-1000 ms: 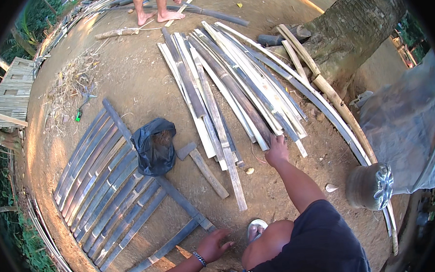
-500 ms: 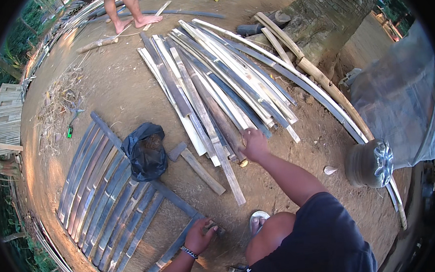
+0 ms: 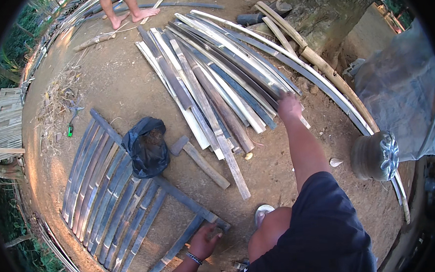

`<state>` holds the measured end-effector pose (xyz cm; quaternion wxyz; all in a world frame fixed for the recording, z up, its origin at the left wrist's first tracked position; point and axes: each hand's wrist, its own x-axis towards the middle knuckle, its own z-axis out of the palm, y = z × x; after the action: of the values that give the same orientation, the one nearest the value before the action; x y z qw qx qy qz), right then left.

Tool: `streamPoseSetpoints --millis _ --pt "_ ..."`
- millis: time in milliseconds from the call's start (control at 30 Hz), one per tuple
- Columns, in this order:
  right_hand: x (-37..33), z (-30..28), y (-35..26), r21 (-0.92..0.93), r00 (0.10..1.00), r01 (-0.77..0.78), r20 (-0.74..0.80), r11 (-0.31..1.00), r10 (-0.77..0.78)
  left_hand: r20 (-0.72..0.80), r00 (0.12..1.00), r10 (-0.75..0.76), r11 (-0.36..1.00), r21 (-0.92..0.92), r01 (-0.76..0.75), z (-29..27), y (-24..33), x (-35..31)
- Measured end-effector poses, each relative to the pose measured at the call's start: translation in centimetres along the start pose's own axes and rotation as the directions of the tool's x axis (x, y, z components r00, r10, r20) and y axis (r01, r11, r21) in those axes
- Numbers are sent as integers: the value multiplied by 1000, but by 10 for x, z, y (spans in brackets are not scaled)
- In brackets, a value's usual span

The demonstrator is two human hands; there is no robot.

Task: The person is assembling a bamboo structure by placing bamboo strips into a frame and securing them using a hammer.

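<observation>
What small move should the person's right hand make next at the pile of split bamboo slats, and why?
Probably close the right hand around one slat of the bamboo pile and draw it back toward the slat panel. The right hand lies on the pile, while the left hand rests at the panel's near corner.

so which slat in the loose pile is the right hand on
The right hand rests on a dark slat at the right side of the loose pile, near its lower end; the pale slats lie further left, untouched.
</observation>
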<state>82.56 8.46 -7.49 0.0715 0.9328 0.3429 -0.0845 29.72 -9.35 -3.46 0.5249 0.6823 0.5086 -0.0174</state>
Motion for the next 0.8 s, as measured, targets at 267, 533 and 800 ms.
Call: streamPoseSetpoints --millis 267,533,800 --pt "-44 33 -36 1 908 371 207 928 -363 -30 997 66 998 4 -66 1 -5 13" --pt "-46 63 -56 49 978 164 123 985 -169 -41 995 92 996 6 -92 -6 9 22" --pt "-41 70 -62 326 931 159 264 932 -251 -20 1000 -2 998 -62 1 -5 -1 13"
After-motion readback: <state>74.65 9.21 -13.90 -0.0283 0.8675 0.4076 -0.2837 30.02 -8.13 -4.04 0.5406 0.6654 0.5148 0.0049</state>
